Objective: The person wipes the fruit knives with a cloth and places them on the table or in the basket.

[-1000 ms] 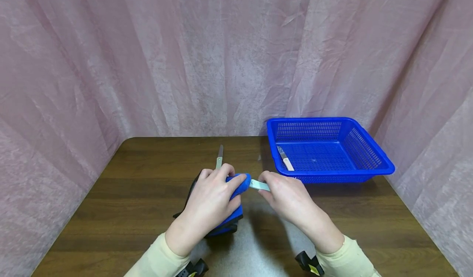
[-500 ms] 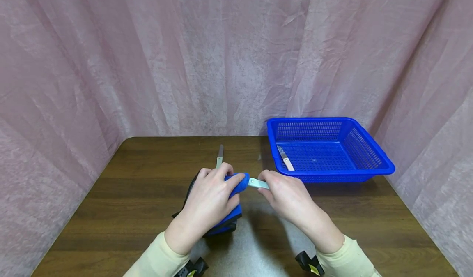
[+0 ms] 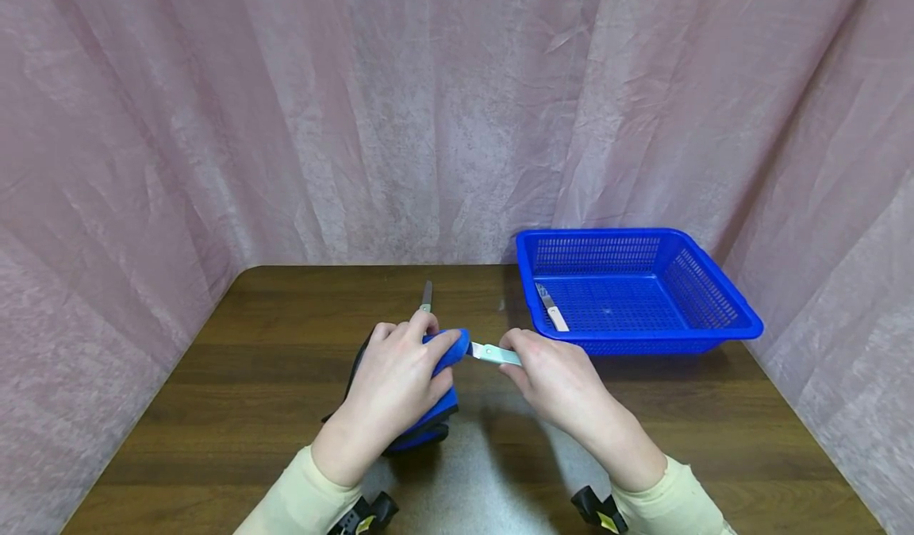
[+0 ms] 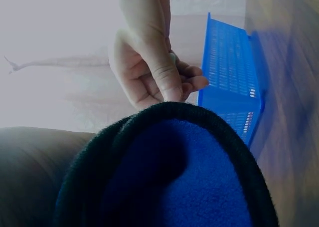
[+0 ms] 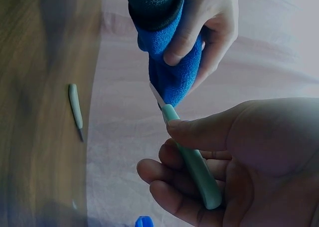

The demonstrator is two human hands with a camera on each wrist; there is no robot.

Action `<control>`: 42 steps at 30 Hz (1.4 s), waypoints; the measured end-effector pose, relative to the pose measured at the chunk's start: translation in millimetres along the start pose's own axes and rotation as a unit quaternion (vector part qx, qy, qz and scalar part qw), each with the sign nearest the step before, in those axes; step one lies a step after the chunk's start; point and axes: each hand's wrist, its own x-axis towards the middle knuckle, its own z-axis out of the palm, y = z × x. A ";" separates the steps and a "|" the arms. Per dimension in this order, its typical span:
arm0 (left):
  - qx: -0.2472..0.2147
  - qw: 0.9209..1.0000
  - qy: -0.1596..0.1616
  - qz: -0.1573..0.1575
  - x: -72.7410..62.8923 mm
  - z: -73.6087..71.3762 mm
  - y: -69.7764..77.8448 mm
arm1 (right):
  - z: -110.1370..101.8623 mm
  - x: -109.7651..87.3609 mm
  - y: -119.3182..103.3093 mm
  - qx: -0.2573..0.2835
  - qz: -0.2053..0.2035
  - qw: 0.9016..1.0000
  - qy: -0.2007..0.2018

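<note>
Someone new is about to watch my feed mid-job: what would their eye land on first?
Probably the bright blue basket at the table's far right, with a white-handled knife inside along its left side. Next, front and centre, the left hand pinches a blue cloth at the blade of a green-handled knife gripped by the right hand. Another knife lies just beyond the left hand.
</note>
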 end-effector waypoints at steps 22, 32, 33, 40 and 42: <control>0.018 0.999 -0.010 -0.045 -0.3 -3.0 -15.0 | -1.6 -1.1 1.6 0.007 -0.006 1.000 0.009; 0.015 0.999 0.001 -0.049 -1.5 -4.8 -21.5 | -2.2 -1.7 2.3 0.012 -0.006 1.000 0.020; 0.016 0.999 0.001 -0.051 -1.6 -4.8 -22.1 | -2.3 -1.8 2.2 0.012 -0.006 1.000 0.021; 0.019 0.998 -0.003 -0.062 -2.4 -6.0 -24.8 | -2.5 -1.5 2.4 0.017 -0.004 1.000 0.022; 0.017 0.998 -0.004 -0.066 -2.2 -6.6 -25.5 | -2.6 -1.3 2.6 0.016 -0.003 1.000 0.022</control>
